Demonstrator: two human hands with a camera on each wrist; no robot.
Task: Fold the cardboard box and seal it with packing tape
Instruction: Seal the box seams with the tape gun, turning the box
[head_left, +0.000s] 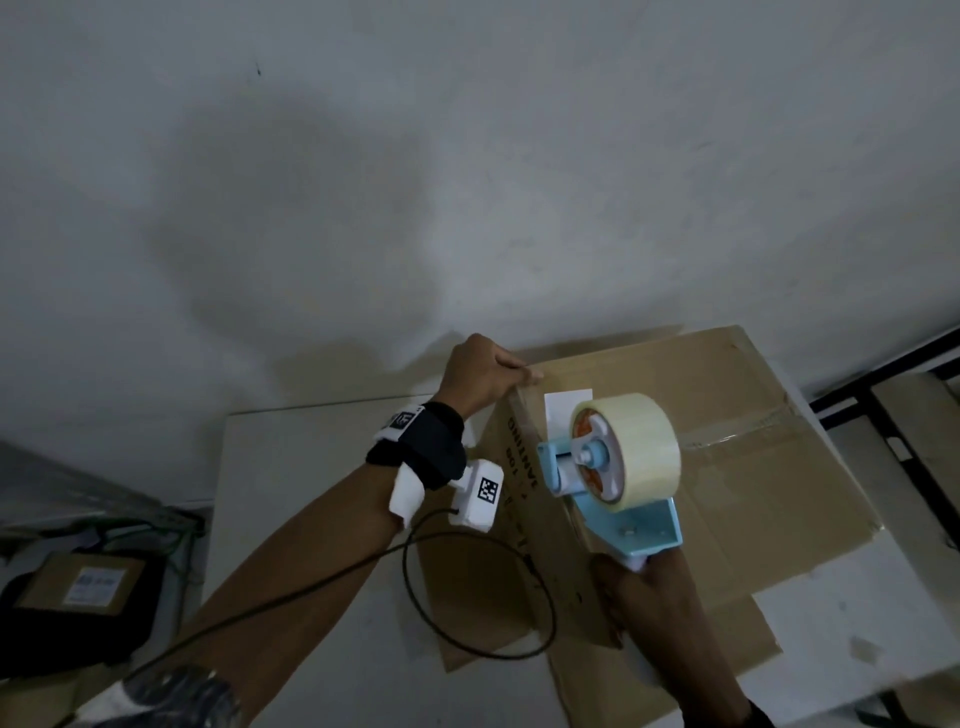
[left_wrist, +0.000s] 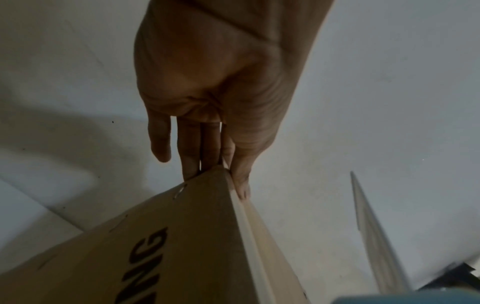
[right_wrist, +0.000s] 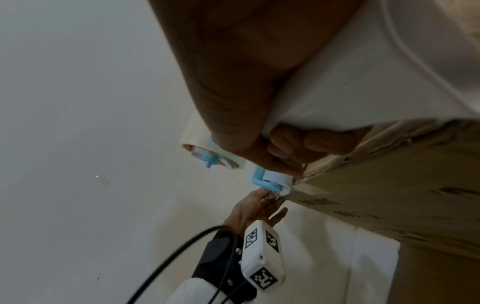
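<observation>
White table (head_left: 291, 467) | box (head_left: 727, 467) corner pinched by left hand (head_left: 480, 374) | tape dispenser (head_left: 613, 467) in right hand (head_left: 623, 587)

Head looks down; wrists close; all share box (head_left: 727, 467).

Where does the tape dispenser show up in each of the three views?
Head: tape dispenser right of centre, over the box, its handle gripped by the right hand.
Left wrist: only a blue sliver at the bottom edge, probably the dispenser.
Right wrist: centre, roll and blue frame below the palm.
Shared landmark: the box corner pinched by the left hand.
</observation>
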